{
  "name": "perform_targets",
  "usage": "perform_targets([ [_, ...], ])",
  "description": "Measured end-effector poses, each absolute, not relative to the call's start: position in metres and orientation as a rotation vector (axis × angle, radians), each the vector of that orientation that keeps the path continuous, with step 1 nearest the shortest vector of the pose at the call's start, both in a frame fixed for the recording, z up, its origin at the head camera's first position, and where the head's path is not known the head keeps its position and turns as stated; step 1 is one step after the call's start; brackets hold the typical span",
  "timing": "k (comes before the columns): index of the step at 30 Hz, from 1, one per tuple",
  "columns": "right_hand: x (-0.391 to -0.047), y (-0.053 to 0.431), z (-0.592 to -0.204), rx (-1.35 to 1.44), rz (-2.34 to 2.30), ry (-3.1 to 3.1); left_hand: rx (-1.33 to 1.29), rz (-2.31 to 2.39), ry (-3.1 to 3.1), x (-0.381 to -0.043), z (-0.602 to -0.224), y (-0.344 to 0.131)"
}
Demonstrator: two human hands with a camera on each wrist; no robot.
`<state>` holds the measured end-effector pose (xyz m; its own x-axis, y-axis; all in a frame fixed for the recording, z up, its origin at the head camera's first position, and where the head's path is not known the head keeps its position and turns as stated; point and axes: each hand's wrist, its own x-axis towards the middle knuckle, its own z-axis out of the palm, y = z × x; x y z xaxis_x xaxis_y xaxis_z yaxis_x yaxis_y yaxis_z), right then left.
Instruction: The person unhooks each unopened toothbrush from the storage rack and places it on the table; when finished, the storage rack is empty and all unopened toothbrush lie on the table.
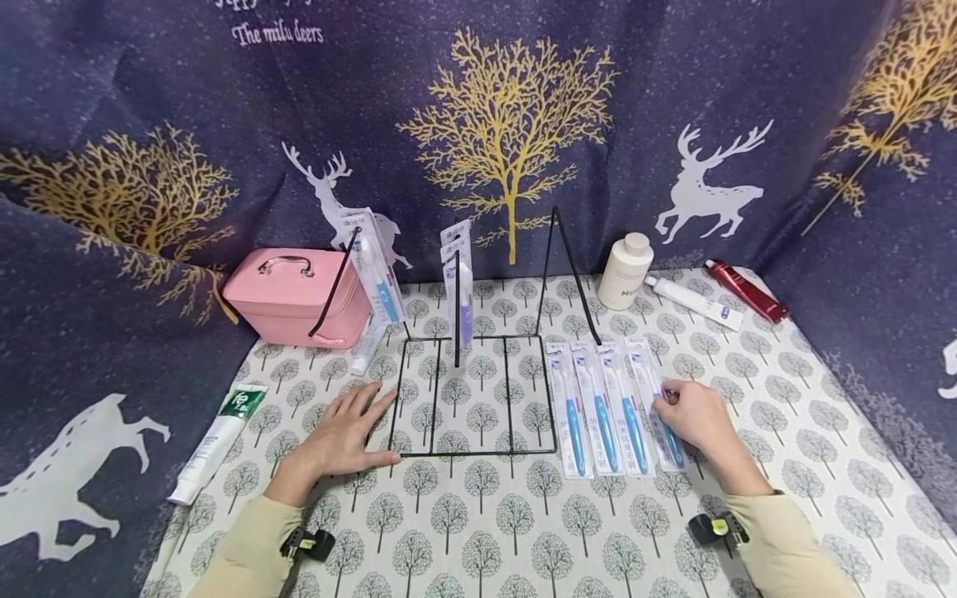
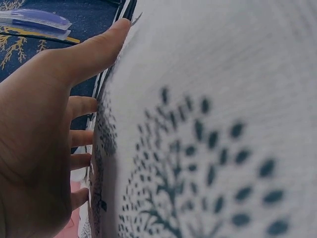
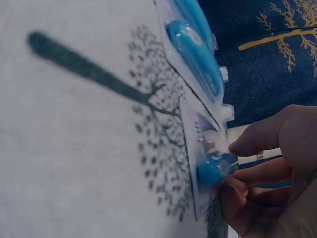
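A row of several blue packaged toothbrushes lies on the cloth to the right of a black wire rack. My right hand pinches the edge of the rightmost toothbrush pack; the right wrist view shows thumb and fingers at its clear blister. With fingers spread, my left hand rests on the cloth at the rack's left front corner, its thumb touching or close to the wire. On the rack's left hook hang blue toothbrush packs, and on the middle hook purple ones.
The rack's right hook juts forward bare. Behind left stands a pink case with a small tube beside it. A green-and-white tube lies far left. At back right are a cream bottle, a white tube and a red tube.
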<state>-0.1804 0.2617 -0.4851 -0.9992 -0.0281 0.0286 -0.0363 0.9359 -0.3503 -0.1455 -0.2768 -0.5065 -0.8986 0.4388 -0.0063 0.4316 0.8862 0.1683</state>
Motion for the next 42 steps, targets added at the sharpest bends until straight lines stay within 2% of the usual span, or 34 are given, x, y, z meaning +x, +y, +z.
perform_targets([
  [12, -0.18, 0.234, -0.468, 0.202, 0.808, -2.731, 0.694, 0.248, 3.003, -0.147, -0.505, -0.277],
  [21, -0.185, 0.192, -0.452, 0.536, 1.251, -2.368, 0.694, 0.229, 2.999, -0.146, -0.505, -0.276],
  [28, -0.187, 0.153, -0.423, 0.789, 1.567, -2.209, 0.68, 0.246, 2.992, -0.144, -0.504, -0.275],
  [35, -0.211, 0.129, -0.438, 0.934, 1.671, -2.13, 0.665, 0.247, 2.98, -0.144, -0.504, -0.275],
  [42, -0.218, 0.094, -0.415, 1.1, 1.742, -2.041, 0.66, 0.239, 2.982, -0.144, -0.503, -0.275],
])
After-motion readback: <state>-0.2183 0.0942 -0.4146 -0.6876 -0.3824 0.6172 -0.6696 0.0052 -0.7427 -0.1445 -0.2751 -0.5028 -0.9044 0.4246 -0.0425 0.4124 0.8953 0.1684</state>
